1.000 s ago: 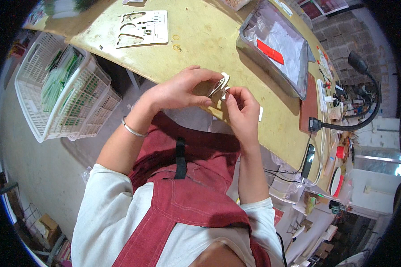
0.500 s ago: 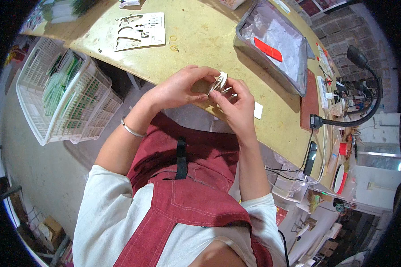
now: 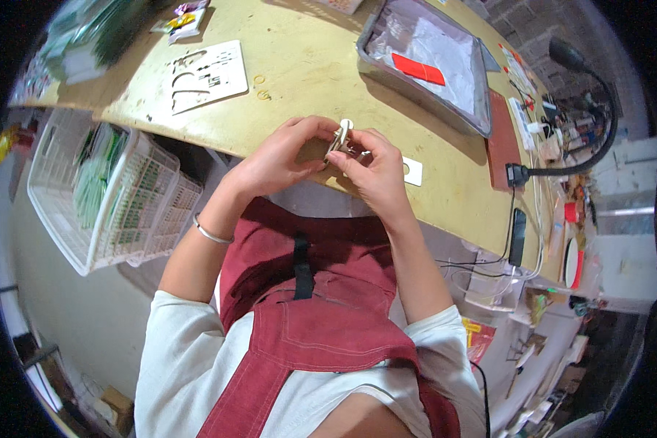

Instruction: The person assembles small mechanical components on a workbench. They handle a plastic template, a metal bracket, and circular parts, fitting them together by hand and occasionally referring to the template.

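Note:
Over the near edge of the table, both hands meet around a small pale model built of thin flat cut-out pieces (image 3: 343,134). My left hand (image 3: 288,155) pinches it from the left, thumb and fingertips closed on its side. From the right, my right hand (image 3: 376,166) grips the same model, its thumb across the front. Fingers hide much of it, so its full shape is unclear. Farther left lies a pale flat sheet (image 3: 230,67) with cut-out slots. Two small yellowish rings (image 3: 263,95) lie beside that sheet. A white card with a hole (image 3: 414,172) lies just right of my right hand.
A grey bin (image 3: 423,104) lined with clear plastic holds a red packet (image 3: 418,69). Right of it stand a black gooseneck lamp (image 3: 612,139), a power strip (image 3: 520,120) and cables. White crates (image 3: 98,232) stand left of the table. Small wrapped packets (image 3: 188,23) lie far left.
The view has shifted, so the table things sit differently in the picture. Both hands keep hold of the model, which is turned a little more upright. More of the white card shows.

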`<state>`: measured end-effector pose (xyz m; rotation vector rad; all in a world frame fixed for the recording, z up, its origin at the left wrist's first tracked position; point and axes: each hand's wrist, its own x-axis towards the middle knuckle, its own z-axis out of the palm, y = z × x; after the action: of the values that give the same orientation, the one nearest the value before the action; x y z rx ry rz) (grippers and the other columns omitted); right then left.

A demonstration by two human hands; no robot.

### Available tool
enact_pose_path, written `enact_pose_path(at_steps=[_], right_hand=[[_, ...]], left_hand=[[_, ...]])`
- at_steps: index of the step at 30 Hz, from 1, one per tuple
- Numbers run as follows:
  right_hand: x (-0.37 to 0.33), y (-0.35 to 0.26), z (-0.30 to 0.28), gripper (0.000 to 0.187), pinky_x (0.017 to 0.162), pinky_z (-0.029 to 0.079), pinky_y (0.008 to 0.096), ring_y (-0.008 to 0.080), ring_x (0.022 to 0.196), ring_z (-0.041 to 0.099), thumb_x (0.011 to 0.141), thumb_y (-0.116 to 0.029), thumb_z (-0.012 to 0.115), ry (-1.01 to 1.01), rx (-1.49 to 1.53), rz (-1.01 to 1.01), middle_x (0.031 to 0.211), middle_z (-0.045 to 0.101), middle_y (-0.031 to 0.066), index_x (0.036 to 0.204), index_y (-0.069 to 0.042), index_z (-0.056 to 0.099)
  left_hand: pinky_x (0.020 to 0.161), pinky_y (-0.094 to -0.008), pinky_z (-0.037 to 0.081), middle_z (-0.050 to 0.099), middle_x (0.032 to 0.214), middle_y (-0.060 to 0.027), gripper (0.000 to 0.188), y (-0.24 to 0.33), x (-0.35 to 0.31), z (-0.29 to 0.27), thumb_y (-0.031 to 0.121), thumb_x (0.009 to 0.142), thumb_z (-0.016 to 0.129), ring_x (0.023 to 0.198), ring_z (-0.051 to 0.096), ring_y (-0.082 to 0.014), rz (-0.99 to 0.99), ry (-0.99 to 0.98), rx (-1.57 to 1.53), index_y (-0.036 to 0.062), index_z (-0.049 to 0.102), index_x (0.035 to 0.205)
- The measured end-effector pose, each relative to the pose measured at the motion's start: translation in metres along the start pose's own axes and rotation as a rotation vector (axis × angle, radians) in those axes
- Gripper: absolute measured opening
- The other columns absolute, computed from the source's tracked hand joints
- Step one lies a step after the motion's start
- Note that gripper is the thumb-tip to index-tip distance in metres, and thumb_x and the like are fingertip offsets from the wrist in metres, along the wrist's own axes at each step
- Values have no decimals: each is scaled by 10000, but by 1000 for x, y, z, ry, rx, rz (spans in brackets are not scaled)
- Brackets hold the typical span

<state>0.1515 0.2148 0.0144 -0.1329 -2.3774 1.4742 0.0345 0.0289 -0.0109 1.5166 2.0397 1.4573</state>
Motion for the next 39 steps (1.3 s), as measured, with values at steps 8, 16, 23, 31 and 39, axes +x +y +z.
enact_pose_path(at_steps=[8,16,23,31,39], right_hand=[[4,-2,-3,322,732,554,374,246,806,696,855,-168,878,-18,-74,-6,922,676,134,1093,17,765],[7,-6,-9,300,754,552,432,331,825,703,844,-215,876,-57,-223,-19,901,686,158,1019,1,761],[8,-8,-11,311,767,560,438,344,837,706,843,-229,875,-74,-228,-23,924,691,168,1022,-2,762],[2,-11,-11,391,784,572,447,350,865,718,853,-229,862,-45,-241,-9,981,699,178,1137,7,734],[-21,-3,-7,271,821,559,458,372,947,695,896,-150,796,32,-375,-149,1008,678,167,1113,-13,707]], left_hand=[[1148,-383,490,654,1394,-131,622,6,5,-9,-55,916,761,1338,623,-251,-121,-80,-99,39,524,1484],[1120,-378,517,675,1375,-138,609,1,1,-3,-61,914,756,1313,651,-252,-108,-46,-78,35,528,1470],[1104,-369,517,678,1346,-129,584,2,0,-6,5,924,789,1268,660,-240,-51,-42,-25,31,544,1454],[1085,-362,521,686,1317,-115,565,5,5,-2,143,953,838,1238,645,-194,-98,-30,-122,24,558,1429],[1063,-350,517,683,1267,-99,561,6,4,-1,117,936,847,1185,641,-190,-90,-9,-115,26,562,1411]])
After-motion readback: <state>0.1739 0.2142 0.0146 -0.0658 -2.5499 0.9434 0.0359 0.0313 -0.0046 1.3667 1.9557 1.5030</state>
